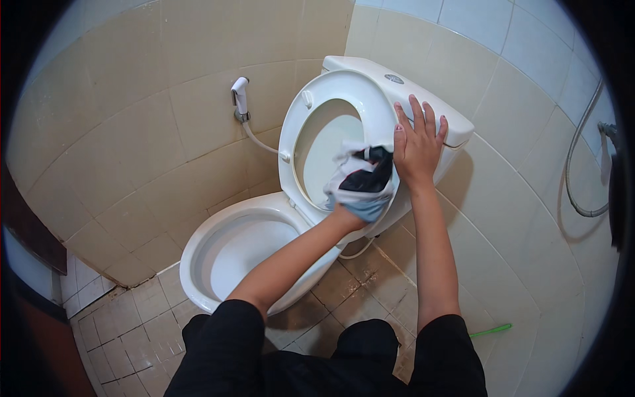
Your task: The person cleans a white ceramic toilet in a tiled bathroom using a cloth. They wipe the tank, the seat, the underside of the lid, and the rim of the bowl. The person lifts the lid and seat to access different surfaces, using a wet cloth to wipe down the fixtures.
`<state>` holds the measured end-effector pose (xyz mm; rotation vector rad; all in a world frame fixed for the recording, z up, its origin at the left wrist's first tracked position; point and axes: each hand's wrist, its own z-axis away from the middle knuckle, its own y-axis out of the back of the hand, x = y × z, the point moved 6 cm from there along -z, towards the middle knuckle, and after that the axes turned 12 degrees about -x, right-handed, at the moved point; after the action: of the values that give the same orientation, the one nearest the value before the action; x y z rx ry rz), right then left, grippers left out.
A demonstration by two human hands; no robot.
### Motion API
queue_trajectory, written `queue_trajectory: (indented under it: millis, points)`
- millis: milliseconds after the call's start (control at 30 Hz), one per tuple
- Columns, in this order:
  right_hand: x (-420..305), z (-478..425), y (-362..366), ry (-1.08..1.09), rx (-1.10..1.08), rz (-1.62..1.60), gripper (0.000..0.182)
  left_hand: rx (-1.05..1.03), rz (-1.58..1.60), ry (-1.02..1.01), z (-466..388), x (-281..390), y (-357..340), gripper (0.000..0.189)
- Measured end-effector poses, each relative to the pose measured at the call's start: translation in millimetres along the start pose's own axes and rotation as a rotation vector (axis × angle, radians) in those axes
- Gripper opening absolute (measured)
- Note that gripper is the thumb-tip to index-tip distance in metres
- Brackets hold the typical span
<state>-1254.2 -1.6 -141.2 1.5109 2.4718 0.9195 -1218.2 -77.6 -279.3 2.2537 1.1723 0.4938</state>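
A bunched cloth (367,178) in white, black and grey-blue covers most of my left hand (351,217). It lies against the raised toilet seat (290,131), on the right side of the ring, and looks slightly blurred. My right hand (420,144) has its fingers spread, with the palm by the seat's right edge and the fingertips over the white cistern (451,116). Behind the seat ring the raised lid (322,149) shows through the opening. Below, the white toilet bowl (248,248) stands uncovered, partly hidden by my left forearm.
A white bidet sprayer (240,97) hangs on the tiled wall left of the toilet. On the right wall is a metal shower hose (570,183). A green handle (491,330) lies low at the right, beside my right sleeve. Brown stains mark the floor tiles (357,293).
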Motion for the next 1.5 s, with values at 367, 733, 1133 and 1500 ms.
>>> queue_trajectory:
  millis: [367,733,1133,1500]
  points:
    - [5.2,3.1,0.5,-0.002,-0.011,0.041,0.040,-0.120,-0.517,-0.066,71.4,20.3,-61.6,0.028]
    - [-10.5,-3.0,-0.3,0.009,-0.010,0.008,0.041,-0.075,0.116,0.449,150.7,26.8,-81.0,0.042]
    - [-15.1,-2.3,-1.9,-0.004,-0.014,0.008,0.040,-0.412,0.377,0.940,177.4,-74.7,-119.5,0.041]
    - [-3.6,3.4,-6.1,-0.027,-0.004,0.061,0.040,-0.649,-0.418,0.495,180.0,4.5,-192.2,0.034]
